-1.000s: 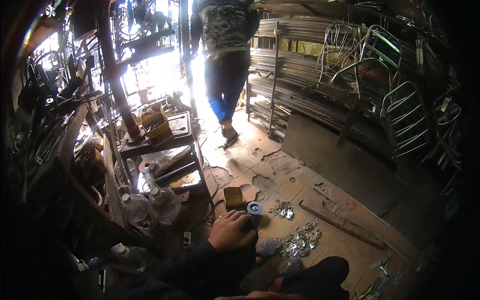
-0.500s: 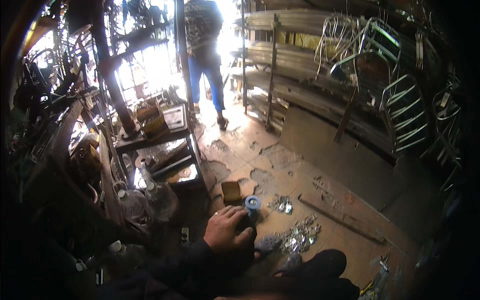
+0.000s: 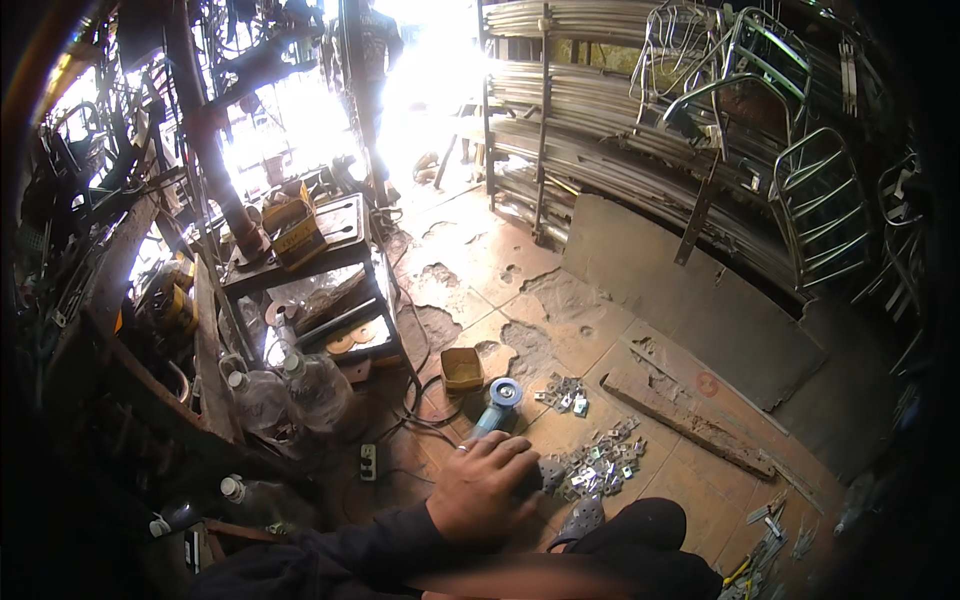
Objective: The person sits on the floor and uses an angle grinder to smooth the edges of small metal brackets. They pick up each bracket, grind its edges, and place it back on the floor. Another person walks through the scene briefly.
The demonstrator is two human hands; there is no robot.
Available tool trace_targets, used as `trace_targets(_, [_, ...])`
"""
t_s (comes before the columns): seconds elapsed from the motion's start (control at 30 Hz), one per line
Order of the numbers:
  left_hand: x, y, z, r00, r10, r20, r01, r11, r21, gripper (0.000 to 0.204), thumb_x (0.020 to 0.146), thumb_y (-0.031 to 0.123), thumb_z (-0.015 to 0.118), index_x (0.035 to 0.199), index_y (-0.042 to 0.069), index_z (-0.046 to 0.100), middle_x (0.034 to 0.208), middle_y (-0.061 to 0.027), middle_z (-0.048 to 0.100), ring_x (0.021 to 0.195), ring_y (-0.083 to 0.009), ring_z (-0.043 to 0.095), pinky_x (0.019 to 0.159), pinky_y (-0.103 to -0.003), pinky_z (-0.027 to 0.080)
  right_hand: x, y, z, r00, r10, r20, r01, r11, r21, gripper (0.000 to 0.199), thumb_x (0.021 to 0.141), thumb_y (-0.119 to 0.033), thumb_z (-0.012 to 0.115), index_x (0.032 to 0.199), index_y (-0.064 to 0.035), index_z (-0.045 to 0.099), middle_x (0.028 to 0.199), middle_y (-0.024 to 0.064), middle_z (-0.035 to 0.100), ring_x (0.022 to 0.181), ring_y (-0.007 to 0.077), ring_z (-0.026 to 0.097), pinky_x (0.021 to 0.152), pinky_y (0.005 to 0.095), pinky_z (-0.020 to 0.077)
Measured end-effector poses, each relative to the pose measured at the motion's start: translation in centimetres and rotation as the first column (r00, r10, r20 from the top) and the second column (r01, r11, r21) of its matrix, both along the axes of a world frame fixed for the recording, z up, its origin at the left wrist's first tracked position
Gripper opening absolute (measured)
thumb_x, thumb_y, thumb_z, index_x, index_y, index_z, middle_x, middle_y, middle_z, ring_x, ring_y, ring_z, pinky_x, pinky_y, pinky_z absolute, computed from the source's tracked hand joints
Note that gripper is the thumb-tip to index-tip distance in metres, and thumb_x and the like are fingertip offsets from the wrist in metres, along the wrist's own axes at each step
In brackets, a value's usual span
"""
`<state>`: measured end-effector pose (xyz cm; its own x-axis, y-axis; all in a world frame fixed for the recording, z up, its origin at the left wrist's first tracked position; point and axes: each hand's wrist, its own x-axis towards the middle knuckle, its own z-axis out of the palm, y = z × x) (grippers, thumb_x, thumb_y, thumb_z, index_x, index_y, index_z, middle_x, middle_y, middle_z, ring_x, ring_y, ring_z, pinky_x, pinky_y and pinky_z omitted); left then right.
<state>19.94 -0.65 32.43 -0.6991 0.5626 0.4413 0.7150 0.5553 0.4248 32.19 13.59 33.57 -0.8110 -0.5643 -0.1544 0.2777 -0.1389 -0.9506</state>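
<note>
My left hand (image 3: pixel 482 487) comes in from the lower left in a dark sleeve. Its fingers are loosely bent over my dark-trousered knee, with a ring on one finger, and I see nothing held. Just beyond the fingertips, a blue angle grinder (image 3: pixel 497 404) lies on the floor, its round disc end facing up. A skin-coloured blur at the lower edge seems to be my right hand (image 3: pixel 540 577) or forearm; its fingers cannot be made out. Small bent metal pieces (image 3: pixel 605 460) are heaped by my grey clogs (image 3: pixel 580 520), with a smaller pile (image 3: pixel 565 394) farther off.
A small open yellowish box (image 3: pixel 461 370) and a cable are near the grinder. Left stand a metal stand (image 3: pixel 340 215) and plastic jugs (image 3: pixel 320 390). A rusty bar (image 3: pixel 690 425) lies right, before a leaning sheet (image 3: pixel 690 290) and racked tubes (image 3: pixel 610 130). A person (image 3: pixel 370 70) stands far back.
The person at the back has moved farther away and left, partly behind a post. My left hand sits slightly lower and to the right; more of the grinder shows. The picture is brighter.
</note>
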Motion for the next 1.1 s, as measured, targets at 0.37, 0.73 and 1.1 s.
trace_targets(0.37, [-3.3,-2.1,-1.3,0.994,0.074,-0.074,-0.072,0.997,0.030,0.048,0.086,0.039,0.075,0.121,0.007,0.069,0.121,-0.0131,0.071,0.114,-0.0328,0.067,0.094,-0.045,0.056,-2.4,0.0,0.7,1.000,-0.004,-0.021,0.005,1.000,0.017,0.041,0.104,-0.019,0.062,0.135,0.0038,0.050,0.114,0.0103,0.062,0.099,0.0165,0.062,0.090,0.0322,0.0516])
trace_targets(0.73, [-3.4,-3.7,-0.1,0.987,0.159,-0.009,-0.159,0.987,0.029,0.047,0.087,0.037,0.074,0.122,0.005,0.070,0.124,-0.0147,0.072,0.116,-0.0370,0.069,0.100,-0.047,0.056,-3.8,-1.1,1.4,0.998,0.024,-0.056,-0.023,0.999,0.026,0.036,0.103,-0.020,0.062,0.129,0.0034,0.054,0.109,0.0109,0.063,0.097,0.0171,0.063,0.088,0.0330,0.0518])
trace_targets(1.1, [-1.7,-1.9,-0.7,0.986,0.169,0.007,-0.169,0.985,0.040,0.051,0.084,0.035,0.078,0.124,0.005,0.068,0.128,-0.0140,0.070,0.122,-0.0339,0.065,0.104,-0.047,0.052,-2.7,0.8,-0.5,0.999,0.032,-0.029,-0.032,1.000,0.000,0.032,0.102,-0.020,0.061,0.124,0.0031,0.058,0.104,0.0115,0.064,0.095,0.0178,0.064,0.086,0.0337,0.0520])
